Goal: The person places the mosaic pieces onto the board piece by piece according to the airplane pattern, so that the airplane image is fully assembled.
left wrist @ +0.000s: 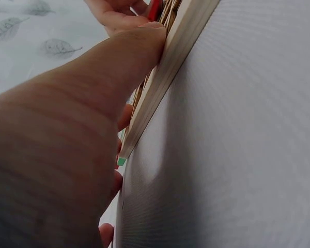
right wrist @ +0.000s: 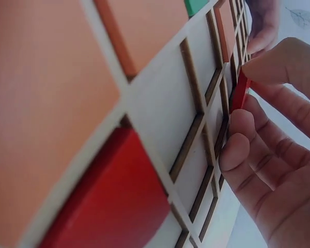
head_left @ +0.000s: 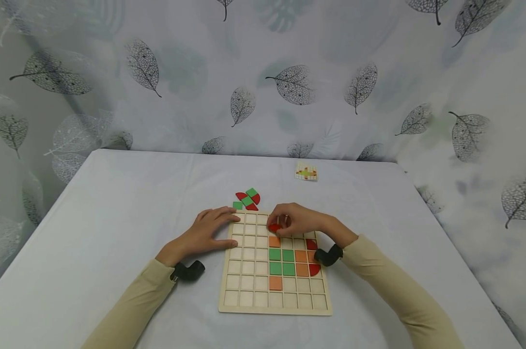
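A square wooden grid board (head_left: 247,296) lies on the white table. My right hand (head_left: 300,219) pinches a red round-edged tile (right wrist: 240,92) between thumb and fingers, at a cell in the board's upper middle. Below it sit an orange tile (head_left: 274,241) and a block of green tiles (head_left: 282,261). More orange tiles (head_left: 302,263) fill cells on the right, with a red tile (head_left: 311,244) above and another red tile (head_left: 315,270) below. My left hand (head_left: 208,230) rests with spread fingers on the board's left edge, its thumb (left wrist: 144,44) touching the frame.
Loose green and red tiles (head_left: 247,200) lie in a small group just beyond the board's far left edge. A small patterned card (head_left: 306,172) lies near the table's back edge. A leaf-print cloth (head_left: 193,97) hangs behind the white table (head_left: 128,203).
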Available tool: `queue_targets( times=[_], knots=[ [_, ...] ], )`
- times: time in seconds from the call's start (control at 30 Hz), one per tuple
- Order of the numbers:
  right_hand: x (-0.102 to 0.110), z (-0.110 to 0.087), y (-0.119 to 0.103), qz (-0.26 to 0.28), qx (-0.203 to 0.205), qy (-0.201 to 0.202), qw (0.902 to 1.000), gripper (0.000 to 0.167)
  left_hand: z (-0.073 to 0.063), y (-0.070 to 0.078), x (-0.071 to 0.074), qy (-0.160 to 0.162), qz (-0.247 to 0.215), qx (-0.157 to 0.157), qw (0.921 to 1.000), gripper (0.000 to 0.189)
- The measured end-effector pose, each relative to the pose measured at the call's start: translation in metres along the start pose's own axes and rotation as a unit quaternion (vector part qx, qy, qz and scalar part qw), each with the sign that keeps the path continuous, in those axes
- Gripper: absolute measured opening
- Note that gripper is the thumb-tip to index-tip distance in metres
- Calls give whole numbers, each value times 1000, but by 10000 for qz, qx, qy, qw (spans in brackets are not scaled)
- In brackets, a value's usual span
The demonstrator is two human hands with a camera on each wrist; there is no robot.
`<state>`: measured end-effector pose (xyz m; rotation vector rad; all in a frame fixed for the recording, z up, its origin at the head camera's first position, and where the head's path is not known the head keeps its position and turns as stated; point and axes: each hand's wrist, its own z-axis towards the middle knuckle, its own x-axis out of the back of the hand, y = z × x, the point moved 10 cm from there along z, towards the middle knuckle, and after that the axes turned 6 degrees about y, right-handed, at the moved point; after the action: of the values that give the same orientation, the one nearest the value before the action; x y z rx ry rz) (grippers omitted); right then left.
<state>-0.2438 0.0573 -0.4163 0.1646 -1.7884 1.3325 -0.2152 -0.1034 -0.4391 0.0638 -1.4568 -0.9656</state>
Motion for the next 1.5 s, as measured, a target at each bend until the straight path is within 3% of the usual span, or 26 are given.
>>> queue_targets(
  times=[0.27,0.7,1.23,1.5],
  knots=[
    [-4,0,-3,-89,271,-94,9995,23,-1,2,0,-23,-21,3,10000,58],
    [-4,-1,-4,-96,318,-125,9994,22,-1,3,1,3,11,-30,10000,58],
    [-3,0,-3,-2,78,-300,9995,23,0,2,2,23,-31,-102,9999,58],
    [2,3,-6,-146,330,27,9993,15,0,2,2,8,-3,-61,10000,59]
  ],
)
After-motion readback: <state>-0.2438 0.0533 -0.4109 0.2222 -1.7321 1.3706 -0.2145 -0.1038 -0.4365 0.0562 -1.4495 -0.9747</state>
